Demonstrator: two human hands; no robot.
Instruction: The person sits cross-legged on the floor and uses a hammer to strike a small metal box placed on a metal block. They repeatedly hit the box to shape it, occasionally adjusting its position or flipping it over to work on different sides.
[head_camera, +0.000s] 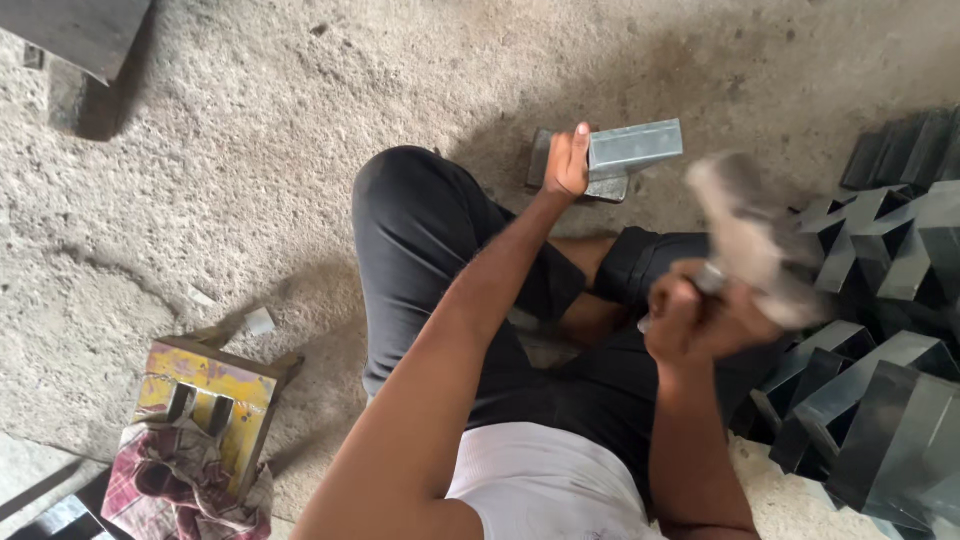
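Note:
My left hand grips one end of a short grey metal channel piece, holding it on a flat metal block that lies on the concrete floor in front of my knees. My right hand is closed around the handle of a hammer, whose head is raised and blurred by motion, to the right of and nearer than the channel piece. I sit cross-legged in black trousers and a white shirt.
A heap of dark bent metal channel pieces lies along the right. At the lower left stands a small yellow-painted wooden stool with a checked cloth. A dark slab sits at the top left.

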